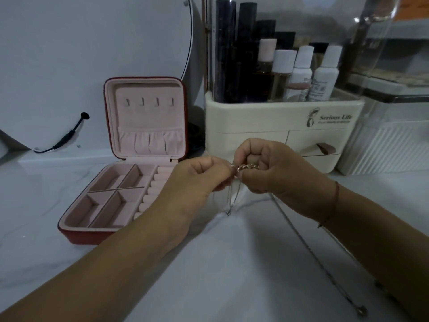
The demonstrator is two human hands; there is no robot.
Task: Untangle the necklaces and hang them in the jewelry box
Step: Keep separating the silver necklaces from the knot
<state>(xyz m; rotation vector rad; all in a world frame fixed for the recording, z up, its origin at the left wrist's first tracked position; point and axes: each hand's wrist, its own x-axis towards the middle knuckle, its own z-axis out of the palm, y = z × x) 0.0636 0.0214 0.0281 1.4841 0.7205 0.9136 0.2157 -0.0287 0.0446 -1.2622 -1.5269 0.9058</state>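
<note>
A red jewelry box (pixel 109 219) with pink lining stands open at the left, its lid upright with several small hooks (pixel 149 102) and a gathered pocket. My left hand (pixel 199 180) and my right hand (pixel 271 170) meet in front of the organizer, both pinching tangled necklaces (pixel 248 167) with a gold-coloured part between the fingertips. A thin silver chain (pixel 233 198) hangs from the hands down to the white surface. Another long chain (pixel 311 249) trails along the surface under my right forearm toward the lower right.
A cream cosmetic organizer (pixel 283 126) with bottles and drawers stands right behind my hands. A white ribbed container (pixel 383 149) is at the right. A round mirror (pixel 92 54) with a black cable (pixel 67 135) leans at the back left.
</note>
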